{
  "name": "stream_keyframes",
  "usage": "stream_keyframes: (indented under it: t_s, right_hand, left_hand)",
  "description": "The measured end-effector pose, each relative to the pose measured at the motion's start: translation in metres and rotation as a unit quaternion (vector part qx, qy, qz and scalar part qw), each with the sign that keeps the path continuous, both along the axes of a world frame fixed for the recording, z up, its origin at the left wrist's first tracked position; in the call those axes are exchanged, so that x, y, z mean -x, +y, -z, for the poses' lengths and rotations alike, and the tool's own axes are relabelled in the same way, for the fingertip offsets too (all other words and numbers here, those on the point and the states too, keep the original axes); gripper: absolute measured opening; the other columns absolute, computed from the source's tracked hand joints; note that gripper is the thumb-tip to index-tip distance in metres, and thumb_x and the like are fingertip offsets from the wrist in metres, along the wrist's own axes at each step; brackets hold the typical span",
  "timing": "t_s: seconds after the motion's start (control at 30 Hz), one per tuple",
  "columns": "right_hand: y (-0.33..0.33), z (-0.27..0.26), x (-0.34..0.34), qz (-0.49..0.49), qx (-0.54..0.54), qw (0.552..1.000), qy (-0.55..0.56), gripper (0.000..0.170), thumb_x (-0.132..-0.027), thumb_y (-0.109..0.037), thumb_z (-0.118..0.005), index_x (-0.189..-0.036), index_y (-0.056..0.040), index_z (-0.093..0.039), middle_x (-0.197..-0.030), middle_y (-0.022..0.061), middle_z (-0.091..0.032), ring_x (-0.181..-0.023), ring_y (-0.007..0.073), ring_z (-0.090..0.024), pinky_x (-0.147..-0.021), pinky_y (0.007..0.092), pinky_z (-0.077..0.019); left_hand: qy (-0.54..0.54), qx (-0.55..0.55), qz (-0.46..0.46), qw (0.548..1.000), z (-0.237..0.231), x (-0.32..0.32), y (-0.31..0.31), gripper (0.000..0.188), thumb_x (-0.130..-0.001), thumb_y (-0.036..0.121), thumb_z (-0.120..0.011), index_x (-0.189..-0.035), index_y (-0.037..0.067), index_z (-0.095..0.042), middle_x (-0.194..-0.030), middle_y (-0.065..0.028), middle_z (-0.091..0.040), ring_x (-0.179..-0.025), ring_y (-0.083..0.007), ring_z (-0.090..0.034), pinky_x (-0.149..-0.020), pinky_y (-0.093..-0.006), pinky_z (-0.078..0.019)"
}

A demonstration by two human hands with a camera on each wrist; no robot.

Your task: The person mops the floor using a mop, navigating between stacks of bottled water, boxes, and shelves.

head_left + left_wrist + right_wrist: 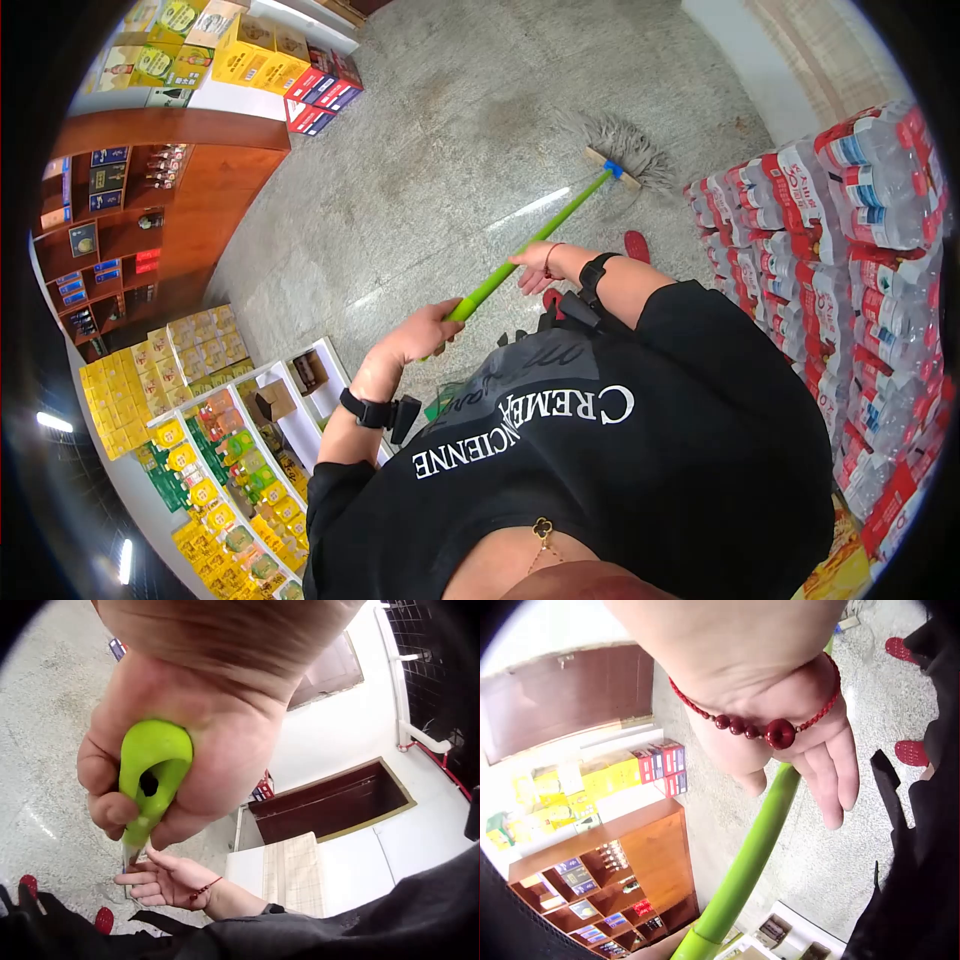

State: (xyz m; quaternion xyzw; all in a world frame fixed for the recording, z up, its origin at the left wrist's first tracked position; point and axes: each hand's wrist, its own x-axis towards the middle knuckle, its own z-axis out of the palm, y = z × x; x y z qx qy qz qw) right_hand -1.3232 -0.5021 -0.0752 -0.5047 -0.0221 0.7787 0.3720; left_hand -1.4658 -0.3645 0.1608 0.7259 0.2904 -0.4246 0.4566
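Observation:
A mop with a green handle (560, 217) and a grey string head (625, 145) slants across the floor in the head view. My left hand (425, 333) grips the handle near its top end. In the left wrist view the looped green end cap (156, 746) sits in that palm, fingers curled about it. My right hand (537, 266) lies against the handle farther down. Its fingers (827, 780) are extended rather than wrapped round it, and the thumb rests along the other side. A red beaded bracelet (780, 734) circles the right wrist.
Shrink-wrapped bottle packs (800, 220) are stacked along the right. On the left stand a wooden cabinet (225, 195), stacked yellow boxes (115, 400) and white shelving (335, 365) with goods. Red and yellow cartons (325, 85) sit at the far left. A red shoe (636, 246) shows near the mop.

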Motion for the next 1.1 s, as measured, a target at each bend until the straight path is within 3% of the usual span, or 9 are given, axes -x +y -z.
stream_keyframes:
  t_s: [0.07, 0.17, 0.23, 0.4, 0.63, 0.7, 0.87, 0.93, 1.1]
  right_hand:
    - [-0.017, 0.013, -0.03, 0.058, 0.019, 0.998, -0.01, 0.054, -0.089, -0.037, -0.038, -0.127, 0.0001, -0.029, -0.108, 0.0292, -0.052, -0.083, 0.035, -0.062, -0.061, 0.0393, -0.0536]
    - [-0.058, 0.011, -0.092, 0.142, 0.022, 0.99, -0.004, 0.05, -0.09, -0.036, -0.038, -0.124, 0.0006, -0.032, -0.11, 0.0275, -0.051, -0.087, 0.0357, -0.06, -0.064, 0.0402, -0.0526]
    - [-0.083, 0.022, -0.135, 0.175, 0.034, 0.984, -0.02, 0.043, -0.09, -0.034, -0.04, -0.117, -0.0012, -0.039, -0.102, 0.0237, -0.056, -0.083, 0.0343, -0.061, -0.063, 0.0398, -0.0524]
    - [-0.137, 0.014, -0.232, 0.359, 0.083, 0.927, -0.062, 0.033, -0.087, -0.028, -0.045, -0.106, -0.0008, -0.044, -0.092, 0.019, -0.057, -0.076, 0.0326, -0.061, -0.062, 0.0421, -0.0523]
    - [-0.171, 0.015, -0.322, 0.428, 0.073, 0.888, -0.152, 0.028, -0.085, -0.023, -0.049, -0.105, -0.0034, -0.044, -0.092, 0.0173, -0.057, -0.074, 0.0331, -0.061, -0.059, 0.0435, -0.0526]
    - [-0.174, 0.003, -0.331, 0.429, 0.058, 0.89, -0.145, 0.03, -0.085, -0.021, -0.051, -0.103, 0.0021, -0.043, -0.094, 0.0209, -0.054, -0.067, 0.0339, -0.062, -0.046, 0.038, -0.053]
    - [-0.162, -0.011, -0.305, 0.398, 0.043, 0.902, -0.161, 0.032, -0.086, -0.023, -0.05, -0.105, 0.0022, -0.042, -0.097, 0.0201, -0.053, -0.071, 0.0338, -0.063, -0.05, 0.0376, -0.054]
    - [-0.151, -0.002, -0.277, 0.339, 0.064, 0.928, -0.138, 0.031, -0.087, -0.026, -0.047, -0.108, -0.004, -0.042, -0.098, 0.0151, -0.057, -0.082, 0.0296, -0.061, -0.062, 0.0389, -0.0522]
    - [-0.099, 0.004, -0.159, 0.232, 0.035, 0.964, -0.122, 0.035, -0.087, -0.026, -0.047, -0.111, -0.0018, -0.041, -0.104, 0.0167, -0.056, -0.081, 0.0287, -0.062, -0.061, 0.0375, -0.0524]
  left_hand:
    - [-0.001, 0.005, -0.006, 1.0, 0.008, -0.037, -0.018, 0.046, -0.083, 0.018, -0.05, -0.127, 0.006, -0.041, -0.07, 0.0002, -0.048, -0.054, -0.0078, -0.043, -0.048, -0.0215, -0.0374]
    - [-0.01, 0.022, -0.017, 1.0, 0.028, -0.099, -0.057, 0.042, -0.084, 0.019, -0.05, -0.123, 0.006, -0.043, -0.07, -0.0003, -0.048, -0.053, -0.0077, -0.043, -0.047, -0.021, -0.0372]
    - [-0.024, 0.039, -0.026, 0.999, 0.048, -0.143, -0.084, 0.039, -0.084, 0.02, -0.049, -0.12, 0.005, -0.046, -0.072, -0.001, -0.049, -0.053, -0.0084, -0.044, -0.047, -0.0216, -0.0386]
    - [-0.054, 0.03, 0.001, 0.998, 0.088, -0.256, -0.15, 0.033, -0.084, 0.021, -0.049, -0.111, 0.004, -0.05, -0.073, -0.0035, -0.05, -0.054, -0.0114, -0.047, -0.048, -0.0244, -0.0413]
    - [-0.088, 0.05, -0.037, 0.994, 0.119, -0.363, -0.195, 0.028, -0.082, 0.022, -0.05, -0.103, 0.003, -0.053, -0.072, -0.0055, -0.053, -0.053, -0.0133, -0.05, -0.047, -0.0263, -0.0411]
    - [-0.089, 0.038, -0.02, 0.995, 0.117, -0.377, -0.195, 0.027, -0.082, 0.022, -0.05, -0.101, 0.003, -0.053, -0.072, -0.0065, -0.054, -0.053, -0.0138, -0.05, -0.047, -0.0274, -0.0405]
    - [-0.098, 0.06, -0.018, 0.993, 0.119, -0.352, -0.176, 0.027, -0.083, 0.022, -0.049, -0.101, 0.003, -0.053, -0.072, -0.0057, -0.053, -0.053, -0.0136, -0.049, -0.048, -0.0274, -0.0403]
    - [-0.099, 0.065, -0.038, 0.992, 0.122, -0.314, -0.164, 0.028, -0.083, 0.023, -0.049, -0.102, 0.003, -0.053, -0.072, -0.0048, -0.051, -0.055, -0.0132, -0.049, -0.048, -0.0269, -0.0403]
    - [-0.088, 0.084, -0.09, 0.989, 0.122, -0.176, -0.11, 0.03, -0.084, 0.023, -0.049, -0.107, 0.004, -0.052, -0.073, -0.0027, -0.049, -0.06, -0.0114, -0.047, -0.049, -0.0252, -0.0399]
